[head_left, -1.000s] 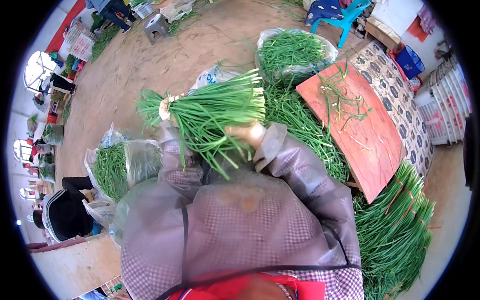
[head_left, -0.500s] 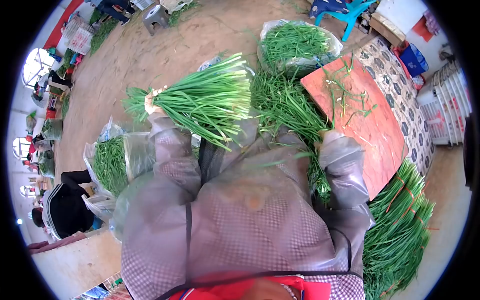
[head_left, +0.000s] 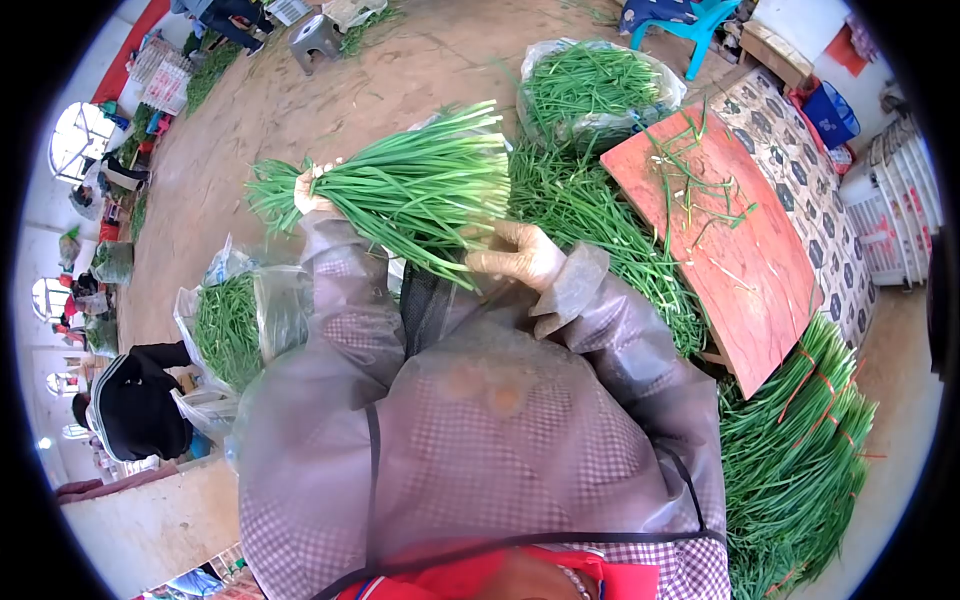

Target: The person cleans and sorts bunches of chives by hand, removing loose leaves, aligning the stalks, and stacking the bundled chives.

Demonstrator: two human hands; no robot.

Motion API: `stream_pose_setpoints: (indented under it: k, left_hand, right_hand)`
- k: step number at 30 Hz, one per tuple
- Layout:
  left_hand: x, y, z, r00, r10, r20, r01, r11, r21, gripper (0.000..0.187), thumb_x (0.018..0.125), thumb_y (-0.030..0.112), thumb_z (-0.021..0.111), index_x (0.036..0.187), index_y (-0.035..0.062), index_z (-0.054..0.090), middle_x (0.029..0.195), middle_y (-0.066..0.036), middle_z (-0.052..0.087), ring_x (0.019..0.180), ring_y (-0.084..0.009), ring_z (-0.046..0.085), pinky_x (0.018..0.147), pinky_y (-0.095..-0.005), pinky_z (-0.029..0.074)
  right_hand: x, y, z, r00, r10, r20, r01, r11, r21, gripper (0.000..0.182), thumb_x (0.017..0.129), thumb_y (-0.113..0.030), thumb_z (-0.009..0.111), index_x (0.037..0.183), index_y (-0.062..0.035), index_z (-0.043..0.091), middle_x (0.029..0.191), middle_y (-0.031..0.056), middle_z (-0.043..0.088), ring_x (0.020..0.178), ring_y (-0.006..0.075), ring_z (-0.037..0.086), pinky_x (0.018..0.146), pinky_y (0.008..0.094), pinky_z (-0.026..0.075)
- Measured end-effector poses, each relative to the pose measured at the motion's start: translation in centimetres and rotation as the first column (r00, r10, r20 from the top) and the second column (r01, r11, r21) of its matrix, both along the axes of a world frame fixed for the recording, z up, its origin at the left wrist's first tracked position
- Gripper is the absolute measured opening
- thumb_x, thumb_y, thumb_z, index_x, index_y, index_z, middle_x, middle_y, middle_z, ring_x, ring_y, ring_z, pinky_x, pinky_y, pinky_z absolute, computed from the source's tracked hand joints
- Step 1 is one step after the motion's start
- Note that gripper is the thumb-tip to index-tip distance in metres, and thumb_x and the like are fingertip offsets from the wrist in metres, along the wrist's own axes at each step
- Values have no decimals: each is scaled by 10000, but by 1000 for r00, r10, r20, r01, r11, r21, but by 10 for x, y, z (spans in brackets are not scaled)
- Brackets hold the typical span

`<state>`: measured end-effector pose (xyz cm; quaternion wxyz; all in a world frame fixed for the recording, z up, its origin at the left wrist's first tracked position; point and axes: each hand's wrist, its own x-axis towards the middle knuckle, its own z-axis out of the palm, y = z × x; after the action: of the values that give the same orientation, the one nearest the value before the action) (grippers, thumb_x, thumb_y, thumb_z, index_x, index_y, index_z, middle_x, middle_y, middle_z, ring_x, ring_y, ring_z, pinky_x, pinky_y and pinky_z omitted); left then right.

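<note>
My left hand (head_left: 312, 195) is wrapped round a bunch of garlic chives (head_left: 420, 180) near its narrow, leafy end. The bunch lies slanted across in front of me, its pale stem ends fanned out to the right. At the lower edge of those ends is my right hand (head_left: 520, 256), thumb and fingers pinched on some of the stalks. Both hands look gloved, with translucent sleeves over the arms. A loose heap of chives (head_left: 570, 205) lies just beyond my right forearm.
On the right, a reddish board (head_left: 735, 260) carries scattered chive scraps. Tied bundles (head_left: 800, 470) are stacked below it. Chive-filled plastic bags stand ahead (head_left: 590, 85) and left (head_left: 228, 325). A person in black (head_left: 145, 400) bends at far left; a grey stool (head_left: 315, 40) stands farther off.
My right hand has moved left from the loose heap beside the board to the stem ends of the bunch. My left hand keeps its hold, almost unmoved.
</note>
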<state>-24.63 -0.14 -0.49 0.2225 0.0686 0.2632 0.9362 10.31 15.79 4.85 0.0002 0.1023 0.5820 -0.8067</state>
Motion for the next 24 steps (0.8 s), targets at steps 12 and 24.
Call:
stream_pose_setpoints:
  k: [12,24]
  left_hand:
    - [15,20,6,996,62,69,-60,998,-33,127,668,153,528,581,67,492,554,-72,505,557,-244,504,841,-446,474]
    - [49,65,35,959,135,247,-99,983,-156,103,682,116,501,616,83,428,599,-70,460,566,-250,452,723,-456,470]
  right_hand:
    - [-19,-15,-9,956,-293,30,291,924,-250,235,850,-165,652,1040,-28,669,721,-21,600,528,36,422,481,200,316]
    - [8,26,-39,917,-383,114,399,892,-213,150,836,-105,644,954,-25,691,731,5,637,554,58,468,510,199,369]
